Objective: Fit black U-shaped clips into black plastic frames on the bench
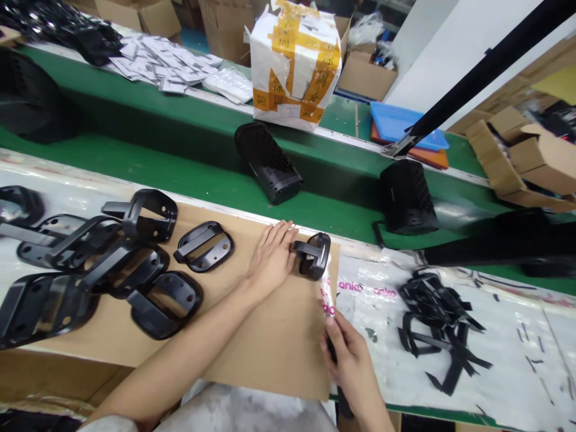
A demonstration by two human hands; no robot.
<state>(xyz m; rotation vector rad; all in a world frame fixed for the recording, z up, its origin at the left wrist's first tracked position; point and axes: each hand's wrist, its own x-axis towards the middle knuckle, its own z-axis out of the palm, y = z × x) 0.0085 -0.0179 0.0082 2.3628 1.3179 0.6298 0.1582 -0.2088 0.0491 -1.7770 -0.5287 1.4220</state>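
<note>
My left hand (272,252) lies on a brown cardboard sheet (270,336), fingers stretched out and close together. Its thumb side is beside a small black plastic bracket (315,258) with a raised bar across it; I cannot tell whether they touch. My right hand (353,360) is closed around the black handle of a long tool (332,348). A white stretch with pink print (327,294) runs from that hand up to the bracket, and the tool's far end cannot be made out. Another black bracket (204,246) lies left of my left hand.
Several more brackets (164,303) are heaped at the left. Black offcut strips (441,324) lie on the plastic-covered table at the right. Beyond, a green conveyor belt (189,174) carries black housings (270,162). A taped white box (294,66) stands behind it.
</note>
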